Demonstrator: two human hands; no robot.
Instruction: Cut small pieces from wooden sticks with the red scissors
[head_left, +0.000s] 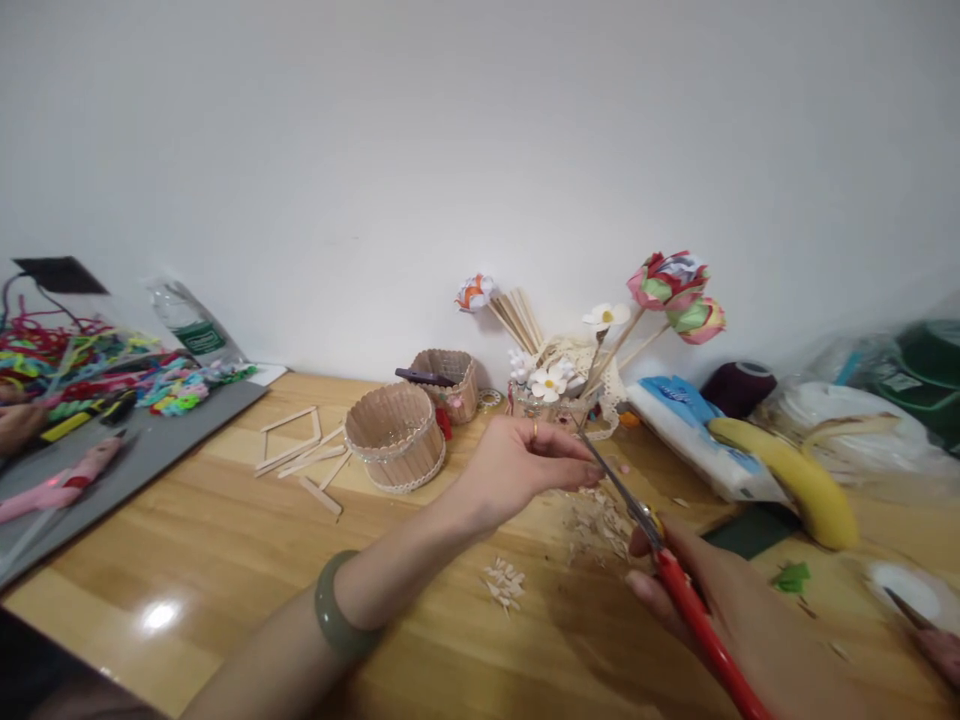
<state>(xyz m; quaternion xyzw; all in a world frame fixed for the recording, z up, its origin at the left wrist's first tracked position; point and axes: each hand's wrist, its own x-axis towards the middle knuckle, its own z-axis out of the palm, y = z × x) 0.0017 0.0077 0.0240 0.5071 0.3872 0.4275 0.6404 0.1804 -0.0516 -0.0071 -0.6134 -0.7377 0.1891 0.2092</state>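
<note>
No legible text, green bottle label [200, 338] too small, blue-and-white packet [684, 428] blurred

Left hand [517, 465] with thin gold ring [534, 432], smooth green bangle [327, 605], bare forearm [416, 560]

Red-handled scissors [673, 578] (silver-bladed), yellow banana [804, 480]

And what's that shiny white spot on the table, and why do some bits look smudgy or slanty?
In the head view, the white spot is probably a lamp's glare on the glossy wooden table; in the head view, the right hand looks soft, perhaps from moving; also in the head view, the bottle leans, maybe because the wide lens stretches the edges.
</note>
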